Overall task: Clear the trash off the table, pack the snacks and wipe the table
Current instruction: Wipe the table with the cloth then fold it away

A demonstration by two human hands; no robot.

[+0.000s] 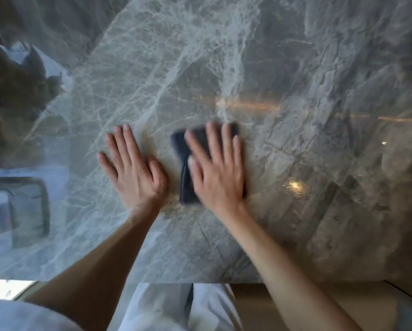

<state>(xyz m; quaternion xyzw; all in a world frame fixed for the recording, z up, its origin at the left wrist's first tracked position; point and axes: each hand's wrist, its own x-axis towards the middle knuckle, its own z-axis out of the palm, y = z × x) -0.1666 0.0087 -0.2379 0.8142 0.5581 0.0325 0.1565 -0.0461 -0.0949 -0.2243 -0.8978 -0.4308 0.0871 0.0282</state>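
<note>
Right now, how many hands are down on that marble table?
2. The left hand lies flat on the bare table, fingers spread. The right hand, just beside it, presses flat on a dark cloth. No other hand shows in this view.

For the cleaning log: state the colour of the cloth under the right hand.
Dark navy-grey, plain; the cloth shows best in the head view.

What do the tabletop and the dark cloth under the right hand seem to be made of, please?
Tabletop: probably polished marble or a marble-look slab, grey with pale branching veins; glossy, since it mirrors lights. Cloth: soft fabric, perhaps microfibre, dark blue-grey and matte; it bunches into folds beside the right hand pressing it. Blur hides the weave.
</note>
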